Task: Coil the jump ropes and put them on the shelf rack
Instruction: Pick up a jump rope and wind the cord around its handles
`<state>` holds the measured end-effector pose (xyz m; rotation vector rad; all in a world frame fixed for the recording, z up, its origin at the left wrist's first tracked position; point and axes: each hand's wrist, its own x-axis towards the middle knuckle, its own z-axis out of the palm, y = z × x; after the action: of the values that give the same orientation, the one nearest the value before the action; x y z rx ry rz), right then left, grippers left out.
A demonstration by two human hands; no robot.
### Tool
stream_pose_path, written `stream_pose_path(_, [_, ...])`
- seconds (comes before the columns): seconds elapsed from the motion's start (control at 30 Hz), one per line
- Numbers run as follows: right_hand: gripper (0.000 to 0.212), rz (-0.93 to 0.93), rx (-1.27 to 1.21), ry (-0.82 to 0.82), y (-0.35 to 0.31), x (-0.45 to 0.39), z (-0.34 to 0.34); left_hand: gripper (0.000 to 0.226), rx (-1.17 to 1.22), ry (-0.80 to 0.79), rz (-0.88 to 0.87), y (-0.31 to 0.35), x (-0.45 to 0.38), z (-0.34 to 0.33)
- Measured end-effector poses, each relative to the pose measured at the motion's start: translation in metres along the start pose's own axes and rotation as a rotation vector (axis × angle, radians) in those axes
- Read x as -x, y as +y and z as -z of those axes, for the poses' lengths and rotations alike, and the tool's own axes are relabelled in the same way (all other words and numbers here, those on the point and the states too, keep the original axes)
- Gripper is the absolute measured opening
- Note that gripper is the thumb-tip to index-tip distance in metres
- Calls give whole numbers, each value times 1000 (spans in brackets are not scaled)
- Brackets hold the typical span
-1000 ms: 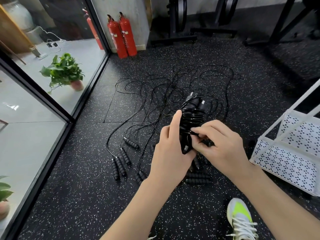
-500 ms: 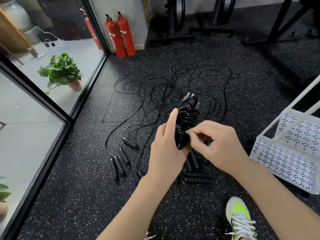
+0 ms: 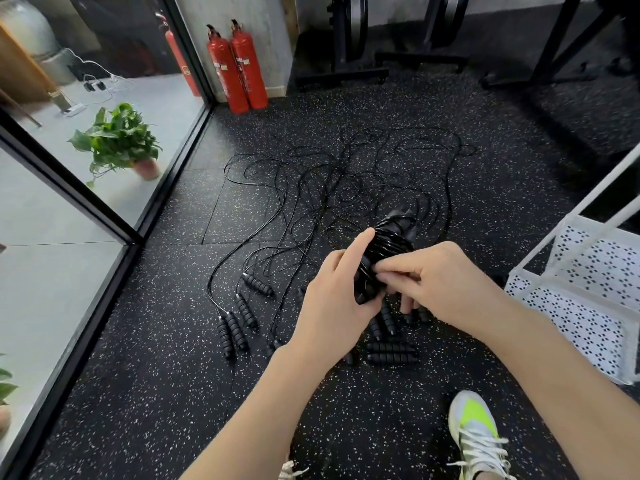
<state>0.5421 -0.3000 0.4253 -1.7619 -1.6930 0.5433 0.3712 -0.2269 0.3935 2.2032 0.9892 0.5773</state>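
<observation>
A black coiled jump rope (image 3: 389, 244), its cord wound around its handles, is held above the floor. My left hand (image 3: 337, 299) grips the bundle from below and the left, index finger stretched up along it. My right hand (image 3: 436, 278) pinches the cord at the bundle's lower middle. Several more black jump ropes (image 3: 329, 188) lie tangled on the speckled floor beyond, their ribbed handles (image 3: 239, 317) lying near my hands. The white perforated shelf rack (image 3: 585, 292) stands at the right edge.
A glass wall with a black frame (image 3: 104, 216) runs along the left, a potted plant (image 3: 119, 143) behind it. Two red fire extinguishers (image 3: 239, 67) stand at the back corner. Black gym equipment frames (image 3: 433, 46) stand behind. My shoe (image 3: 476, 431) is at the bottom right.
My right hand's fingertips have shifted left onto the bundle and pinch the cord tighter against it. The bundle tilted slightly right. The left hand keeps the same hold.
</observation>
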Motion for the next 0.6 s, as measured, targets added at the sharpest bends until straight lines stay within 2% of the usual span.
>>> stream_pose_path(0.13, [9,-27,30,-30,-2,2,-3,87,22,-49,29,1,2,-2])
stream_pose_path(0.2, [4,-60,9,9,-3,5,-7,91,52,-36,61,3,2,-3])
stream_pose_path(0.33, [6,-146,-71,195,-4,9,-12,97,47,-23,73,7,1,-4])
stream_pose_path(0.47, [9,-251,-263,410,-7,12,-18,97,64,-22,95,11,2,-6])
stream_pose_path(0.6, [6,-325,-450,498,-8,11,-17,94,109,-17,101,13,2,-5])
